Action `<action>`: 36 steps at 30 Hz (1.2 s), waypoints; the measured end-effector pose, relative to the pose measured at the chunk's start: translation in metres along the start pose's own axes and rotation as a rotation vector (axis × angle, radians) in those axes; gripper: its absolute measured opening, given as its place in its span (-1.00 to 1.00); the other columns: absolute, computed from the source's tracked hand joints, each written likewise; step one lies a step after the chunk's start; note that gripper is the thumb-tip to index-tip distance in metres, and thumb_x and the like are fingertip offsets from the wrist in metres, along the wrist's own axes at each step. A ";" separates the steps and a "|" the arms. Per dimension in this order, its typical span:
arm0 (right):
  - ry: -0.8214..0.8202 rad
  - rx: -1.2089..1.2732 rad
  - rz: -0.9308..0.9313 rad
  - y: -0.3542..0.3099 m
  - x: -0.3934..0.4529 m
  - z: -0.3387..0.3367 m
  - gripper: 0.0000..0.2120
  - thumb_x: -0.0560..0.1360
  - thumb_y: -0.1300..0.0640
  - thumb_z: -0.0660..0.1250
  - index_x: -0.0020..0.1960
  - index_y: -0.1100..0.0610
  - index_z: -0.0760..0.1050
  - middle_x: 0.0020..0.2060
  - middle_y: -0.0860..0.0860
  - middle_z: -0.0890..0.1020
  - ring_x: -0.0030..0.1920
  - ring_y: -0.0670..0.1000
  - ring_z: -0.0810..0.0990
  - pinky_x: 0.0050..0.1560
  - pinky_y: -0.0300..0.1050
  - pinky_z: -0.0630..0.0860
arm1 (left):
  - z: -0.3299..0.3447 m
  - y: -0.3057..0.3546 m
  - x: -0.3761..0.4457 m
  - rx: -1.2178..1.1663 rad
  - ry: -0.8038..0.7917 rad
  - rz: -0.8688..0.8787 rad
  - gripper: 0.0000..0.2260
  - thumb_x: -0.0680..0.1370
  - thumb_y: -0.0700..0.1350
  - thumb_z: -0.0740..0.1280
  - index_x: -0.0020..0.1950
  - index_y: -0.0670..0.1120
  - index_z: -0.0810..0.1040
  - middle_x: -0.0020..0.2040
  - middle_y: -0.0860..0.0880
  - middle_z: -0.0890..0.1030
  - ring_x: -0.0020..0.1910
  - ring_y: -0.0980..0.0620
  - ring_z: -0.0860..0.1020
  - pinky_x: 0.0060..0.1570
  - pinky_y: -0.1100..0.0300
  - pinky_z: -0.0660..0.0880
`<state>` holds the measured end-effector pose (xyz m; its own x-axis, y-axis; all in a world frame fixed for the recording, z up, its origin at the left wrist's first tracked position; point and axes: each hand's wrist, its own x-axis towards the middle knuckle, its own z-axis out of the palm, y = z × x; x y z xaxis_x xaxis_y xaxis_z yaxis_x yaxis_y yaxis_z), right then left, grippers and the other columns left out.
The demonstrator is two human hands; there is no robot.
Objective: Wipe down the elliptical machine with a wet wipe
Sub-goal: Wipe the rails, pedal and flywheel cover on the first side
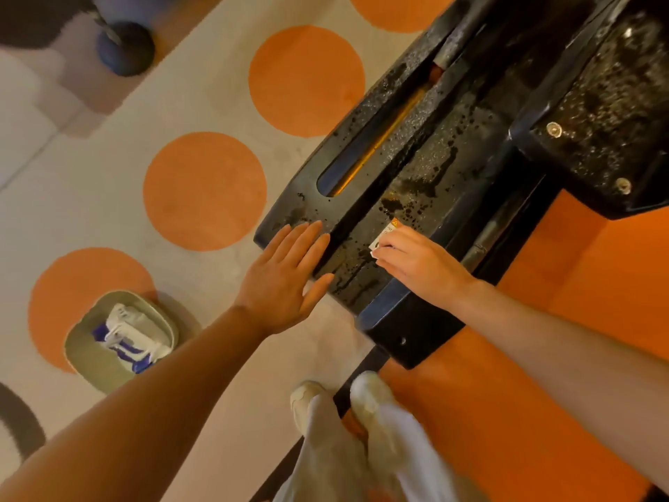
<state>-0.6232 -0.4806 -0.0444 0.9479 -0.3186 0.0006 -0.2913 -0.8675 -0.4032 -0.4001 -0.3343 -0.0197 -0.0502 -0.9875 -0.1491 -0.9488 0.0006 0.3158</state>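
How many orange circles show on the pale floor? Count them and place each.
4 plus one partial: under the tray, left of the elliptical base, farther up, and at the top edge, cropped. More may lie outside view.

Warm dim light (glare speckles wet plastic); edges blurred, warped.

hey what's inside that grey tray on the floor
Inside the grey tray lies a white and blue wet-wipe pack, crumpled, near its middle. Whatever sits beneath the pack is covered; the print on it is too blurred to read.
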 end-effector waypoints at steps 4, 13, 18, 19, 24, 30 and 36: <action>0.054 -0.024 0.013 0.006 0.008 -0.005 -0.86 0.45 0.27 0.46 0.00 0.25 0.63 -0.06 0.15 0.63 -0.02 0.12 0.60 -0.01 -0.03 0.60 | -0.004 0.003 0.020 0.035 -0.034 0.011 -0.44 0.65 0.16 0.02 0.49 -0.18 0.36 0.47 -0.20 0.41 0.47 -0.20 0.35 0.48 -0.13 0.19; 0.129 0.032 0.257 0.021 0.009 0.036 -0.87 0.52 0.21 0.33 -0.05 0.25 0.61 -0.13 0.13 0.60 -0.04 0.08 0.50 -0.05 -0.09 0.50 | 0.042 -0.014 0.065 0.022 -0.098 0.139 -0.42 0.65 0.19 0.03 0.52 -0.17 0.35 0.52 -0.18 0.34 0.52 -0.16 0.27 0.53 -0.05 0.08; 0.210 0.052 0.512 0.013 0.015 0.083 -0.92 0.47 0.27 0.41 -0.06 0.26 0.60 -0.11 0.16 0.61 -0.03 0.14 0.54 -0.07 0.08 0.58 | 0.086 -0.063 0.081 0.015 -0.146 0.280 -0.42 0.66 0.17 -0.01 0.52 -0.19 0.33 0.55 -0.18 0.27 0.54 -0.16 0.22 0.52 -0.12 0.15; 0.204 0.050 0.556 0.011 0.018 0.093 -0.88 0.45 0.29 0.45 -0.03 0.27 0.59 -0.10 0.18 0.61 -0.05 0.19 0.56 -0.06 0.10 0.58 | 0.094 -0.073 0.082 0.022 -0.150 0.317 -0.43 0.66 0.16 -0.01 0.52 -0.19 0.32 0.56 -0.17 0.26 0.55 -0.16 0.21 0.52 -0.12 0.14; 0.287 0.076 0.706 0.003 0.039 0.145 -0.81 0.47 0.32 0.42 0.07 0.31 0.56 -0.03 0.22 0.59 0.01 0.25 0.54 0.04 0.15 0.53 | 0.130 -0.113 0.078 0.073 -0.110 0.494 -0.47 0.68 0.10 0.02 0.53 -0.20 0.28 0.56 -0.18 0.24 0.56 -0.15 0.17 0.54 -0.08 0.08; 0.629 0.074 0.823 -0.006 0.061 0.212 -0.88 0.48 0.31 0.39 0.00 0.33 0.58 -0.08 0.23 0.58 0.00 0.10 0.42 0.07 -0.08 0.39 | 0.169 -0.130 0.074 0.034 0.060 0.566 -0.49 0.69 0.04 0.05 0.57 -0.22 0.18 0.58 -0.21 0.17 0.58 -0.16 0.08 0.55 -0.09 0.04; 0.849 0.005 0.938 -0.028 0.069 0.267 -0.77 0.51 0.29 0.38 0.15 0.32 0.57 0.11 0.23 0.57 0.15 0.03 0.41 0.20 -0.22 0.41 | 0.199 -0.139 0.080 0.047 0.250 0.635 -0.50 0.70 0.00 0.06 0.57 -0.24 0.14 0.57 -0.25 0.18 0.57 -0.21 0.10 0.56 -0.08 -0.01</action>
<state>-0.5152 -0.3761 -0.2771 -0.0033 -0.9545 0.2982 -0.8025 -0.1754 -0.5702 -0.3347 -0.3822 -0.2620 -0.5338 -0.8000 0.2739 -0.7719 0.5933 0.2285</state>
